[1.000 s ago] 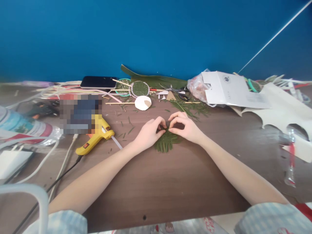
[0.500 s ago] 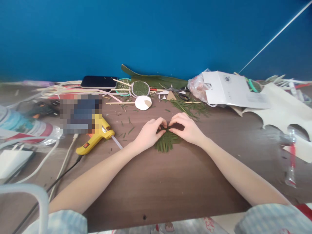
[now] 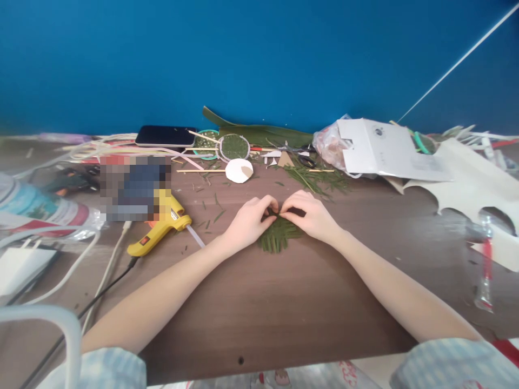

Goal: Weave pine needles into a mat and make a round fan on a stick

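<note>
To the right of a yellow glue gun (image 3: 162,231), a small fan of green leaf strips (image 3: 278,237) lies on a brown surface (image 3: 275,302), its far edge pinched by the left hand (image 3: 248,220) and right hand (image 3: 311,215), thumbs and fingertips drawn nearly together. The strips look light, thin and pliable, and would probably slide apart or tear under a hard pull; the gathered far edge seems a surer hold than the loose ends.
</note>
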{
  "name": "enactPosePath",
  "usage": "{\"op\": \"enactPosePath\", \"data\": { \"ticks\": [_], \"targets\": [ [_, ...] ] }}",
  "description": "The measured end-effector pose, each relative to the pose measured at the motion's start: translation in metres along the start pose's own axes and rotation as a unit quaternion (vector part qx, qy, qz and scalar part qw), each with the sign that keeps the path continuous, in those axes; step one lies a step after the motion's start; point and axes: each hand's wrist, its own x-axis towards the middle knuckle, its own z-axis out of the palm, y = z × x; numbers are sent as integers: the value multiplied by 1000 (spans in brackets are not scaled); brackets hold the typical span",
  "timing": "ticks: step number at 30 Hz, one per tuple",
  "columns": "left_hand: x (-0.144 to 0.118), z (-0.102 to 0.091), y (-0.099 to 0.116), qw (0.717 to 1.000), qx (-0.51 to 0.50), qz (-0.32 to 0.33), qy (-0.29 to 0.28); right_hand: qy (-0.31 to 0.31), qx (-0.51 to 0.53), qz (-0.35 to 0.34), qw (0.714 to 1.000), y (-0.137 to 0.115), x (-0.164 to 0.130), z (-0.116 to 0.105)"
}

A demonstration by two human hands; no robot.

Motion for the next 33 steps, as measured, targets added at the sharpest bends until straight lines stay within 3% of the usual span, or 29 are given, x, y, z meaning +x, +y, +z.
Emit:
{"op": "enactPosePath", "data": {
  "ticks": [4,15,24,28,33],
  "targets": [
    [0,0,1,1000,8,-8,2,18,-8,44,999,0,3,4],
    [-4,2,-1,999,10,17,41,66,-25,49,996,2,1,2],
    [-6,3,-4,991,67,82,85,-8,-88,92,992,-3,-5,5],
    [-5,1,-5,993,-8,77,94,-3,-81,92,992,-1,-4,5],
    [-1,-4,-11,973,-202,-24,106,-3,-72,95,993,-1,-4,4]
  ]
}}
